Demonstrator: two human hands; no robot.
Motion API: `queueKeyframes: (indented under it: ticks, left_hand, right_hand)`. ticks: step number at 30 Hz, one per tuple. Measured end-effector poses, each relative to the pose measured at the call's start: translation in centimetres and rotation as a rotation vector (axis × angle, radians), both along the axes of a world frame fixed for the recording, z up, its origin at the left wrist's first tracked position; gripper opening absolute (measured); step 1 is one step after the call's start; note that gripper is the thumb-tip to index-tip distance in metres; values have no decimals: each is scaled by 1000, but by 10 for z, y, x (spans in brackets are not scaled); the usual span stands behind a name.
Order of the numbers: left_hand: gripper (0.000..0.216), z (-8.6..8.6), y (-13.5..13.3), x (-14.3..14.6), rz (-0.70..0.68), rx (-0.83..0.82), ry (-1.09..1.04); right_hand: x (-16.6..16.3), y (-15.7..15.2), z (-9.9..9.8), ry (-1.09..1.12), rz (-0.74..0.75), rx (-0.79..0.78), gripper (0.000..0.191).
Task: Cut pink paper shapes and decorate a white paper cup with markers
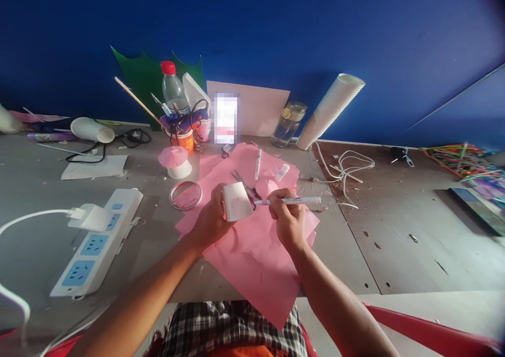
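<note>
My left hand [215, 215] is wrapped round a white paper cup [237, 202] tipped on its side, with pink marks drawn on its wall. In my right hand [290, 217] is a white marker pen [305, 200], its tip pointing left, close to the cup; I cannot tell whether it touches. Beneath both hands lie overlapping sheets of pink paper [260, 262]. Scissors [241, 178] rest on the paper just behind the cup, partly hidden. A second marker [258, 165], a small white piece [282, 172] and a pink paper shape [266, 187] lie beyond the hands.
A pink-topped cup [179, 169] and a tape roll [185, 195] stand left of the paper. Farther left is a power strip [98, 241]. A phone [225, 118], a glass bottle [289, 124] and a tall cup stack [331, 110] line the blue wall.
</note>
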State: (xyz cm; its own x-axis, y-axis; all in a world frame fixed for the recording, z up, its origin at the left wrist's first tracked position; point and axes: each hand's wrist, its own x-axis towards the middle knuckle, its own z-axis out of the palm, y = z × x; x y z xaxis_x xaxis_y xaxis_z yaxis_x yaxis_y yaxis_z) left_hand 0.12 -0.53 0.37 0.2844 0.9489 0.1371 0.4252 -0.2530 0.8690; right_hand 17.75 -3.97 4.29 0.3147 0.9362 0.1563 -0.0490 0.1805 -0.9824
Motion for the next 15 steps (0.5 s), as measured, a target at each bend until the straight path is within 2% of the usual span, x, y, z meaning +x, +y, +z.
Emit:
queueKeyframes:
  ticks: [15]
  left_hand:
    - [62, 2, -1, 1, 0, -26, -16]
  right_hand:
    - [-2, -3, 3, -45, 49, -41, 12]
